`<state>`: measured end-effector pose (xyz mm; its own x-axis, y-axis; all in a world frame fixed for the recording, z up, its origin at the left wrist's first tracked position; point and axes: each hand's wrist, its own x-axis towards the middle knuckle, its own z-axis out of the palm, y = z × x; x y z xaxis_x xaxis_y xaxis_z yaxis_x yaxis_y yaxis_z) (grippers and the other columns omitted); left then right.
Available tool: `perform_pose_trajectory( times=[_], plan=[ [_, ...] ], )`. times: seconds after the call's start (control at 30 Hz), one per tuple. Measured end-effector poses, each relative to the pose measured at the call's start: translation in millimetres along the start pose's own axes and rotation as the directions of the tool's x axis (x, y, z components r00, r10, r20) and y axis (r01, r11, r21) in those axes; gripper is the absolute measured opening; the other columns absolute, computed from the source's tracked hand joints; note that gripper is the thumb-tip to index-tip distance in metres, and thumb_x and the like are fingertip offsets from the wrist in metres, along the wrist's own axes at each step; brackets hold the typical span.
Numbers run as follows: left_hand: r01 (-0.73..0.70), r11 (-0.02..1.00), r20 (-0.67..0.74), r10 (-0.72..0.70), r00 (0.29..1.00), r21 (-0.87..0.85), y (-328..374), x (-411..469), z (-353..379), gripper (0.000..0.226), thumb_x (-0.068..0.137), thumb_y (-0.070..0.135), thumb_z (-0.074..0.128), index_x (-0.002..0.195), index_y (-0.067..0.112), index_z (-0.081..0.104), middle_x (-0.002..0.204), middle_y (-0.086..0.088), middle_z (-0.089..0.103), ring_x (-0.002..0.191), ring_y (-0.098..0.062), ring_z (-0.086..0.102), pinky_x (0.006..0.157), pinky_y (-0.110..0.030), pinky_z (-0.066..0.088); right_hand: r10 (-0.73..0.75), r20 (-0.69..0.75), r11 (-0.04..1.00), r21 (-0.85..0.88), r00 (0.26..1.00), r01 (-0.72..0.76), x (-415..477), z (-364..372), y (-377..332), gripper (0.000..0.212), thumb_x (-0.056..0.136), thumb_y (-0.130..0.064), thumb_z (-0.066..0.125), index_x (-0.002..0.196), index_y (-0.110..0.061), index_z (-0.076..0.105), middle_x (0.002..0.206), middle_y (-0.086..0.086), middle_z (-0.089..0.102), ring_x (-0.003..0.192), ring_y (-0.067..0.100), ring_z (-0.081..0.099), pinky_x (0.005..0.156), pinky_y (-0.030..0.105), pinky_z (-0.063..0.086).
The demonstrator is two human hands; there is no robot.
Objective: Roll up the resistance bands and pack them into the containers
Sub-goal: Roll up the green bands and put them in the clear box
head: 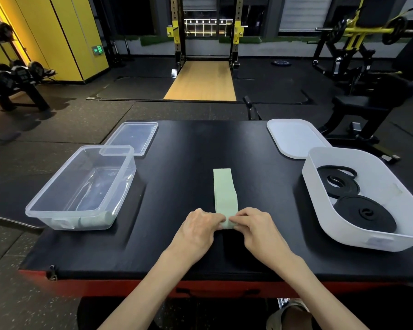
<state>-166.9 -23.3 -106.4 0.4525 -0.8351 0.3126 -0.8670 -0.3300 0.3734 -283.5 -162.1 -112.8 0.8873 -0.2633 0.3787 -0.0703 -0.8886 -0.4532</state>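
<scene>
Band [224,189] of pale green lies flat on the table [188,144], its near end turned into a small roll. Left hand [202,225] and right hand [253,223] pinch that roll from either side, fingers curled onto it. Clear tub [126,177], left of the band, shows pale rolls [93,221]. White tub [332,225], right of the band, holds black coils [365,215]. Recommendation: keep edges square, roll tight and even, tension steady.
</scene>
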Motion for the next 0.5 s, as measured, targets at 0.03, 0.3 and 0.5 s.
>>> perform_pose_trajectory(
  times=[0.03,0.3,0.5],
  plan=[
    [-0.001,1.0,0.002,0.001,1.0,-0.018,0.9,0.6,-1.6,0.012,0.092,0.013,0.056,0.085,0.01,0.065,0.057,-0.008,0.052,0.053,-0.026,0.036,0.056,-0.036,0.044,0.001,0.001,1.0,0.0,1.0,-0.001,-0.1,0.0,0.2,0.024,0.081,0.003,0.068,0.1,-0.01,0.075,0.092,0.004,0.067,0.084,0.025,0.064,0.075,0.035,0.054],
    [-0.048,0.999,-0.017,0.047,0.999,-0.024,-2.4,1.1,-5.8,0.022,0.092,0.029,0.051,0.084,0.011,0.061,0.068,0.002,0.057,0.063,-0.023,0.055,0.061,-0.036,0.048,0.075,0.021,0.996,0.042,0.997,-0.076,0.3,0.9,0.1,0.023,0.087,-0.003,0.064,0.105,-0.012,0.074,0.097,0.001,0.065,0.09,0.02,0.062,0.081,0.031,0.052],
    [-0.15,0.987,-0.031,0.149,0.988,-0.049,-2.0,-3.4,2.0,0.012,0.089,0.016,0.054,0.082,0.008,0.059,0.076,0.002,0.057,0.062,-0.018,0.055,0.057,-0.035,0.05,0.107,-0.001,0.993,0.044,0.994,-0.107,2.5,-0.3,1.0,0.021,0.086,-0.006,0.066,0.102,-0.015,0.075,0.091,-0.004,0.057,0.084,0.015,0.053,0.076,0.025,0.045]
  ],
)
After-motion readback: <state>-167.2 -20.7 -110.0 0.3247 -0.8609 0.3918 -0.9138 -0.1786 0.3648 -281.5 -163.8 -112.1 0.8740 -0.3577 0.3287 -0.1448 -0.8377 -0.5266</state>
